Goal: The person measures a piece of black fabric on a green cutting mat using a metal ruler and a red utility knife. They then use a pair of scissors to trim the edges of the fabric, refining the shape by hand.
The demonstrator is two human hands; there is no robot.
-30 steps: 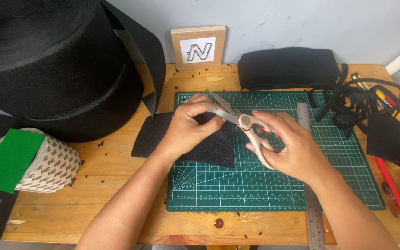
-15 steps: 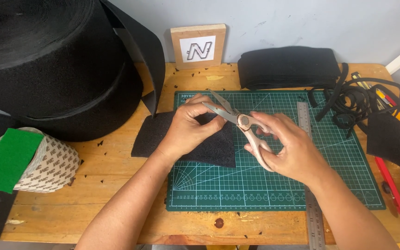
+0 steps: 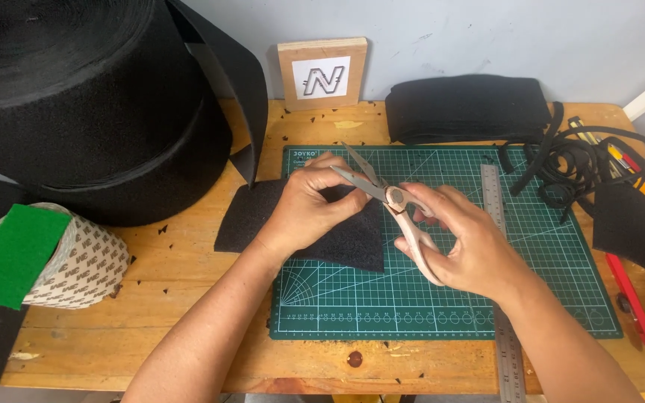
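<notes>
On the green cutting mat (image 3: 487, 298) lies a black felt piece (image 3: 263, 220), half over the mat's left edge. The left hand (image 3: 311, 205) pinches its upper edge, fingers curled. The right hand (image 3: 464, 242) grips pale-handled scissors (image 3: 397, 205), blades apart. A metal ruler (image 3: 496, 216) lies just right; a big black felt roll (image 3: 83, 97) stands behind.

Single head-worn view, looking steeply down and forward from the near edge of the wooden bench (image 3: 188, 298), close. It faces the far edge and wall; both forearms enter from the bottom edge.
</notes>
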